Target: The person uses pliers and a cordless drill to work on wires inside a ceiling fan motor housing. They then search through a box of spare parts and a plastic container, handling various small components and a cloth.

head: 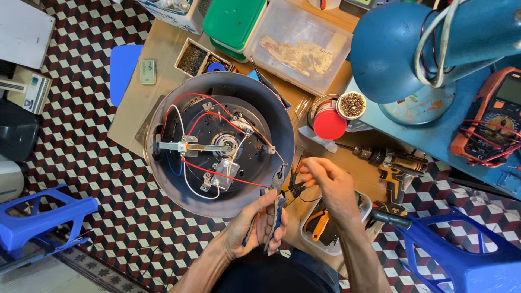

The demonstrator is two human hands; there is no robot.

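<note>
A round grey appliance shell (163,168) lies upside down on the wooden table, its inside showing red, white and blue wires, a metal arm and a small white part. My left hand (255,228) grips blue-handled pliers (277,201) whose jaws point up at the shell's right rim. My right hand (331,182) pinches a bundle of thin wires (296,187) just right of the pliers' jaws. The two hands almost touch.
A cordless drill (393,163) lies right of my right hand. A red-lidded jar (329,123), a blue desk lamp (412,49), a multimeter (496,122), clear and green plastic boxes (298,46) and trays of screws crowd the table. Blue plastic stools (461,249) stand on the patterned floor.
</note>
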